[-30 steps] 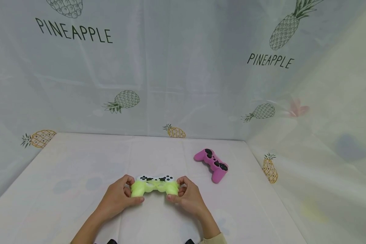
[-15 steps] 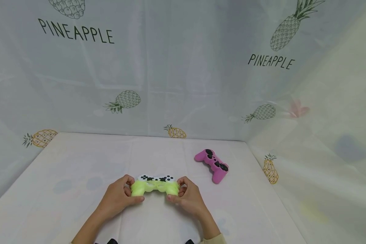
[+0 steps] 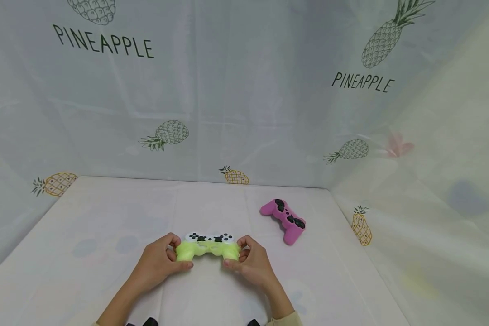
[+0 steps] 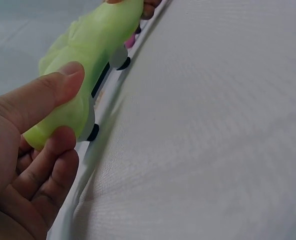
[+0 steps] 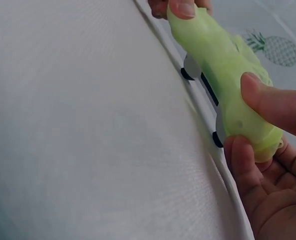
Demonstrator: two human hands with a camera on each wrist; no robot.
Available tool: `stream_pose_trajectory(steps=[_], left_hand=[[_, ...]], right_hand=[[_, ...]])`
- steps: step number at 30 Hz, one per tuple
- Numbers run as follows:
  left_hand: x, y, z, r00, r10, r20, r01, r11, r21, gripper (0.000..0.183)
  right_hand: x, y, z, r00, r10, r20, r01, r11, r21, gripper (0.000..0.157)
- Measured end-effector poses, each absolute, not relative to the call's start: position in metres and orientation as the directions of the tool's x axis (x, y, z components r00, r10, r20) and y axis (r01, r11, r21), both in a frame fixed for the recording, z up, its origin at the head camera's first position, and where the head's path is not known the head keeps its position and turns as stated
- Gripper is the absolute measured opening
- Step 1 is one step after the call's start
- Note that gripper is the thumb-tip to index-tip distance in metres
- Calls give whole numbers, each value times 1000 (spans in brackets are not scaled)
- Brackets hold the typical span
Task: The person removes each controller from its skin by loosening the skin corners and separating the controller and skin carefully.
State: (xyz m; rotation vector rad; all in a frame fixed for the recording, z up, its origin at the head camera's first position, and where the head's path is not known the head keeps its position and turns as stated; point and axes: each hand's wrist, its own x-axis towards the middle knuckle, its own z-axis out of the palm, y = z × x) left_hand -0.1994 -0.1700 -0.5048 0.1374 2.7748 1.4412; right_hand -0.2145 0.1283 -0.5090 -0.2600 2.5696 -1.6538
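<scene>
A white game controller with black buttons is held up near the front middle of the table. A yellow-green, soft-looking cover wraps its grips and near side, while the button face at the far side shows bare. My left hand pinches the left grip through the cover, thumb on the near side and fingers curled behind, as the left wrist view shows. At the other end my right hand grips in the same way; its thumb presses the cover in the right wrist view.
A pink game controller with black buttons lies on the white-covered table, back and right of my hands. Behind the table hangs a pineapple-print cloth, and more cloth drapes down on the right.
</scene>
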Motion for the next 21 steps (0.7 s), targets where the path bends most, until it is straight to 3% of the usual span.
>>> stream_pose_trajectory(steps=[16,21], left_hand=[[-201,-169,-504,-999,44,15,38,588,808,58],[-205,-172,-507,-995,56,79,97,599,795,61]], right_hand=[[-213,127,-508,-986,-163,33,-96,395,-914,53],[-214,125,-507,-986,-158,61,-118,385,-915,56]])
